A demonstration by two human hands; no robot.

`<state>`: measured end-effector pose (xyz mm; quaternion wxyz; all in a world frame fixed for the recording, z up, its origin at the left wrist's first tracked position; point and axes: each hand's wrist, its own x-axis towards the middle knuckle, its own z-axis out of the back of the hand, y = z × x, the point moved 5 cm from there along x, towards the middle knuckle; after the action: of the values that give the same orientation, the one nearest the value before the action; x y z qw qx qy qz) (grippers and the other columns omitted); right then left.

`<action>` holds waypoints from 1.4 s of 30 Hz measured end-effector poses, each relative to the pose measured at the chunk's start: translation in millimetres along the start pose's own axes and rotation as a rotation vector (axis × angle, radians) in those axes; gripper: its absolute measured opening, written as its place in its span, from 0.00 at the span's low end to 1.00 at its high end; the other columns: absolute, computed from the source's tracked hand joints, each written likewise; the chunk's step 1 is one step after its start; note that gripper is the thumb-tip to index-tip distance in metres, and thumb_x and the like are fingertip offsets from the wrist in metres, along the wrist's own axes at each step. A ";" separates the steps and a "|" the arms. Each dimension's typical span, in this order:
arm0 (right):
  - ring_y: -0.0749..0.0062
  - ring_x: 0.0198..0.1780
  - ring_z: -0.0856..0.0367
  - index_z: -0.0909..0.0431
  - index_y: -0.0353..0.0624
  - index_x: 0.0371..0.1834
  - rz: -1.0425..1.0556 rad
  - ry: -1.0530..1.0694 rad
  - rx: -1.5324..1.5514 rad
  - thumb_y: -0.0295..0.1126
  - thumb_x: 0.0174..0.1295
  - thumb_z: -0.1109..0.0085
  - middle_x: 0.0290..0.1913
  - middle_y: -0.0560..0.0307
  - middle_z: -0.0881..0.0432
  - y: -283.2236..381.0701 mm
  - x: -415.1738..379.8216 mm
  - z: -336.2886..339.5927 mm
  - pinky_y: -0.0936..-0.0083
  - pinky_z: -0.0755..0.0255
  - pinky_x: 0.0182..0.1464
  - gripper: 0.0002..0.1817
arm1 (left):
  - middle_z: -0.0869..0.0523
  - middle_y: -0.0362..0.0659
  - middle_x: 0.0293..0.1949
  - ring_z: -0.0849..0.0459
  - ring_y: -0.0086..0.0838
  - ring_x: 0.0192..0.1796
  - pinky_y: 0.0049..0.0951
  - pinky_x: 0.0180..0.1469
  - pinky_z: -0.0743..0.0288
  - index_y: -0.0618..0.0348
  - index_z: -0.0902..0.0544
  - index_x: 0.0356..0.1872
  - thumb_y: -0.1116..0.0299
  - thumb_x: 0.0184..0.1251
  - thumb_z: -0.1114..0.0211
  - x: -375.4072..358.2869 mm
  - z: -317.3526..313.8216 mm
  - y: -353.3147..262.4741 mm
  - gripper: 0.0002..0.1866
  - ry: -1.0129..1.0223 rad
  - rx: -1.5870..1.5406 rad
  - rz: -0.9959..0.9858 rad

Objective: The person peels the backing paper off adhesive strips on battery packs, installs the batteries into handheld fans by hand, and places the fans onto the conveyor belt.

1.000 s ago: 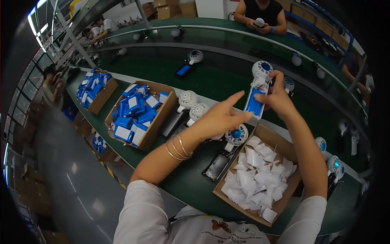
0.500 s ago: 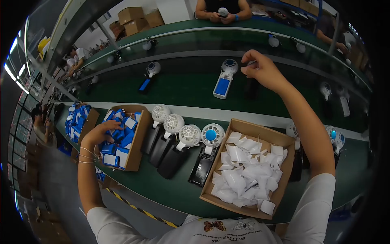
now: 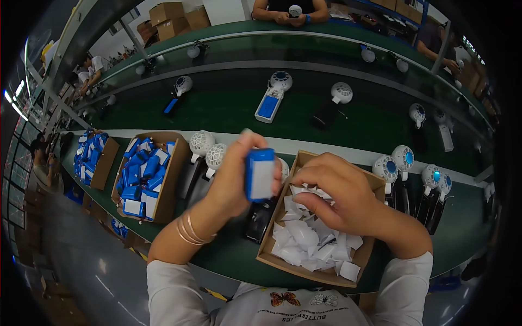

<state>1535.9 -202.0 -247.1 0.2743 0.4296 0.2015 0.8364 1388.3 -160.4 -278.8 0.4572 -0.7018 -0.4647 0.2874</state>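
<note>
My left hand (image 3: pixel 231 176) is wrapped around a blue battery pack (image 3: pixel 261 175) with a white label, held up in front of the row of handheld fans. My right hand (image 3: pixel 340 193) is over the cardboard box of white pieces (image 3: pixel 304 236), fingers curved down. Thumb and forefinger look apart, with white pieces showing between them; I cannot make out anything held. Behind my left hand, white-headed handheld fans (image 3: pixel 202 143) with dark handles lie side by side, partly hidden. A cardboard box (image 3: pixel 168 187) full of blue battery packs (image 3: pixel 142 168) stands to the left.
Across the back runs a green conveyor belt (image 3: pixel 217 108) carrying a white fan (image 3: pixel 268 103) with a blue pack in its handle and a dark-handled fan (image 3: pixel 341 93). More fans (image 3: pixel 403 157) lie right of the paper box. Another battery box (image 3: pixel 103 163) stands far left. A co-worker (image 3: pixel 291 13) sits opposite.
My left hand has come out of the battery box with a blue pack and moved right. My right hand has drawn back from the belt to the white pieces, leaving a dark-handled fan on the belt.
</note>
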 end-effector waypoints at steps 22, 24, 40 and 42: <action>0.66 0.33 0.27 0.28 0.39 0.31 0.147 0.155 -0.431 0.33 0.42 0.37 0.27 0.56 0.30 -20.1 -63.9 21.8 0.74 0.34 0.36 0.14 | 0.30 0.61 0.54 0.27 0.42 0.57 0.37 0.58 0.30 0.65 0.37 0.48 0.46 0.70 0.68 32.2 -51.6 64.9 0.28 -0.032 -0.274 0.178; 0.65 0.34 0.26 0.26 0.37 0.33 0.150 -0.094 -0.490 0.30 0.43 0.39 0.27 0.55 0.30 -25.9 -69.5 37.9 0.74 0.32 0.37 0.14 | 0.29 0.55 0.54 0.28 0.36 0.57 0.34 0.59 0.33 0.64 0.36 0.48 0.45 0.69 0.66 29.5 -68.2 80.0 0.28 0.021 -0.279 0.267; 0.73 0.37 0.26 0.26 0.34 0.45 -0.062 -0.505 -0.123 0.27 0.53 0.41 0.38 0.50 0.22 -67.5 -99.2 142.6 0.81 0.32 0.41 0.16 | 0.21 0.53 0.40 0.19 0.40 0.37 0.40 0.38 0.26 0.62 0.36 0.53 0.52 0.63 0.47 245.0 46.5 101.9 0.26 -0.207 1.890 0.016; 0.74 0.37 0.27 0.27 0.34 0.44 -0.066 -0.538 0.063 0.27 0.54 0.41 0.37 0.50 0.22 -66.4 -98.4 136.0 0.81 0.33 0.41 0.15 | 0.20 0.52 0.36 0.19 0.37 0.34 0.37 0.35 0.25 0.62 0.34 0.50 0.51 0.65 0.49 228.1 50.6 94.5 0.24 -0.262 1.292 0.084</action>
<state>1714.9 -199.4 -270.2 0.3315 0.6379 0.1611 0.6762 1475.2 53.1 -380.9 0.7144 -0.2630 -0.2229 0.6089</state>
